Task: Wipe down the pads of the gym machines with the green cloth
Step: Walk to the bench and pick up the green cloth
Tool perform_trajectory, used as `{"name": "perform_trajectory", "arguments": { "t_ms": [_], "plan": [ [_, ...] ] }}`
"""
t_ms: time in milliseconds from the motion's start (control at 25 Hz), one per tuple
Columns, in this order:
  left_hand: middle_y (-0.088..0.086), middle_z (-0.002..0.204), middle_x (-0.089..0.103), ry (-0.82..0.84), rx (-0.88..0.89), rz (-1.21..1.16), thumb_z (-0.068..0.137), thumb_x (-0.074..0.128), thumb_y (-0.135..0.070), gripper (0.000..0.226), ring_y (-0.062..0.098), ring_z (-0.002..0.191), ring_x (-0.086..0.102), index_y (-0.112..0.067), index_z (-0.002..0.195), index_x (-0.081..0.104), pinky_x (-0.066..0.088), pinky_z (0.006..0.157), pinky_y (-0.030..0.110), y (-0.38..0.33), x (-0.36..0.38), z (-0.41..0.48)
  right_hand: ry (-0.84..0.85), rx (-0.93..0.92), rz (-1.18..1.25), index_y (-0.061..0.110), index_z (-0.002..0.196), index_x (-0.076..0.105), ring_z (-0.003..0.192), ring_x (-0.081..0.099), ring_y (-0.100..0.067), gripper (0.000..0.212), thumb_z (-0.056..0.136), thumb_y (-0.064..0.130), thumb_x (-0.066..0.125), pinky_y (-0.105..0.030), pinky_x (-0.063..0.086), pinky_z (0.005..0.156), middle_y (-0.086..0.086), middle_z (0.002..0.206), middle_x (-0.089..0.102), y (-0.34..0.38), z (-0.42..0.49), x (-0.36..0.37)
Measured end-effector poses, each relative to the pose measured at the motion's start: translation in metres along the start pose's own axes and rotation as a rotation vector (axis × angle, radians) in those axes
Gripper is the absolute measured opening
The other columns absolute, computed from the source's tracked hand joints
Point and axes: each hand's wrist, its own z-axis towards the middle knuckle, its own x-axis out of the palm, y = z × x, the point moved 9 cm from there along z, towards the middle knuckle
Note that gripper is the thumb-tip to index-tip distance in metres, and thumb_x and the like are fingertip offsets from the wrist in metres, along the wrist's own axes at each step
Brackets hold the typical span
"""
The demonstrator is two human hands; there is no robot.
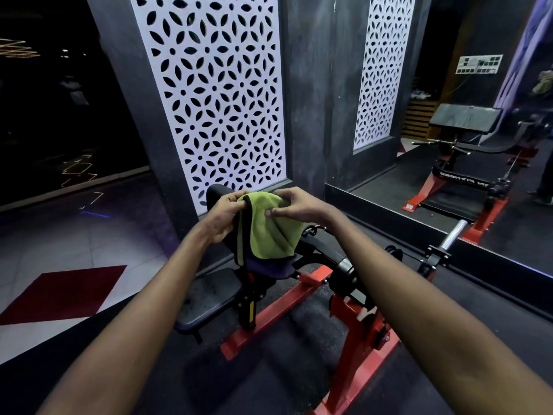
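Both arms stretched forward. My left hand (223, 215) gripped green cloth (270, 227) edge; my right hand (294, 205) pinched it, draped over upright back pad (216, 191).

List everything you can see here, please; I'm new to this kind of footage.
green cloth: one, green with a dark edge, held over the back pad
back pad: one, black, behind the cloth, mostly hidden
seat pad: one, black, below the cloth
machine frame: one, red, on the dark floor
lattice panel: one, white, on the wall behind the machine
mirror: one, right, reflecting a red machine
floor patch: one, dark red, left
left hand: grips the cloth's left edge
right hand: pinches the cloth's top
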Motion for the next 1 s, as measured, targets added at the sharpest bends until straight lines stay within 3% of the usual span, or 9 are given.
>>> {"name": "perform_trajectory", "arguments": {
  "t_ms": [80,200,320,480,640,760,840,960,1000],
  "plan": [
    [0.013,0.112,0.072,-0.014,-0.015,-0.109,0.102,0.053,-0.027,0.029,0.027,0.102,0.07,-0.01,0.12,0.067,0.059,0.083,0.035,0.001,0.001,-0.007,-0.051,-0.009,-0.098,0.017,0.106,0.07,0.101,0.068,-0.028,0.043,0.079,0.05,0.078,-0.051,0.053,0.094,-0.009,0.104,0.073,0.005,0.005,-0.005],
    [0.012,0.132,0.065,0.101,-0.125,-0.17,0.093,0.058,-0.05,0.06,0.028,0.121,0.063,-0.011,0.139,0.055,0.052,0.101,0.046,0.035,0.0,-0.022,-0.076,-0.048,0.017,0.017,0.106,0.07,0.097,0.068,-0.015,0.031,0.085,0.039,0.078,-0.039,0.055,0.093,0.001,0.103,0.073,0.01,0.008,-0.013],
    [0.019,0.125,0.068,0.026,-0.207,-0.071,0.076,0.086,-0.022,0.065,0.039,0.117,0.063,-0.004,0.131,0.058,0.046,0.106,0.058,0.086,-0.005,-0.024,-0.091,-0.041,0.057,0.016,0.099,0.07,0.087,0.065,-0.011,0.013,0.089,0.021,0.077,-0.032,0.052,0.083,0.005,0.092,0.071,0.01,0.007,-0.015],
    [0.023,0.117,0.07,-0.276,-0.113,-0.194,0.079,0.08,-0.006,0.05,0.034,0.104,0.066,0.003,0.124,0.06,0.054,0.096,0.046,0.078,-0.026,-0.02,-0.405,-0.113,-0.188,0.011,0.101,0.067,0.087,0.057,-0.019,0.02,0.082,0.014,0.071,-0.029,0.038,0.073,0.001,0.091,0.06,0.019,0.003,-0.026],
    [0.021,0.121,0.069,-0.144,-0.154,-0.24,0.08,0.078,-0.004,0.049,0.026,0.1,0.07,0.004,0.126,0.062,0.056,0.095,0.035,0.069,-0.03,-0.017,-0.534,-0.131,-0.197,0.011,0.106,0.062,0.09,0.056,-0.021,0.025,0.082,0.012,0.07,-0.03,0.043,0.077,-0.001,0.099,0.053,0.022,-0.004,-0.026],
    [0.022,0.119,0.067,-0.247,-0.152,-0.31,0.089,0.066,-0.001,0.027,0.022,0.088,0.073,0.001,0.116,0.065,0.06,0.085,0.033,0.068,-0.04,-0.017,-0.442,-0.202,-0.17,0.012,0.109,0.067,0.092,0.06,-0.024,0.031,0.079,0.008,0.073,-0.032,0.047,0.078,-0.004,0.103,0.056,0.03,0.0,-0.009],
    [0.017,0.108,0.067,-0.298,-0.178,-0.405,0.096,0.059,-0.016,0.019,0.021,0.076,0.073,-0.005,0.109,0.066,0.061,0.068,0.03,0.067,-0.047,-0.018,-0.312,-0.255,-0.155,0.017,0.11,0.073,0.092,0.063,-0.023,0.037,0.076,0.006,0.078,-0.031,0.051,0.081,-0.006,0.103,0.06,0.034,0.002,0.009],
    [0.019,0.105,0.071,-0.21,-0.223,-0.392,0.083,0.064,-0.066,0.075,0.029,0.081,0.071,0.0,0.119,0.068,0.059,0.066,0.033,0.056,-0.054,-0.016,-0.144,-0.244,-0.149,0.023,0.115,0.076,0.093,0.063,-0.017,0.044,0.074,0.014,0.086,-0.024,0.048,0.083,0.0,0.103,0.06,0.037,0.001,0.034],
    [0.021,0.109,0.071,-0.158,-0.212,-0.322,0.072,0.073,-0.069,0.088,0.031,0.087,0.071,0.001,0.125,0.066,0.061,0.07,0.036,0.051,-0.052,-0.015,-0.073,-0.217,-0.152,0.026,0.116,0.077,0.094,0.062,-0.014,0.044,0.074,0.021,0.089,-0.022,0.047,0.085,0.001,0.104,0.06,0.037,0.001,0.043]
  ]
}}
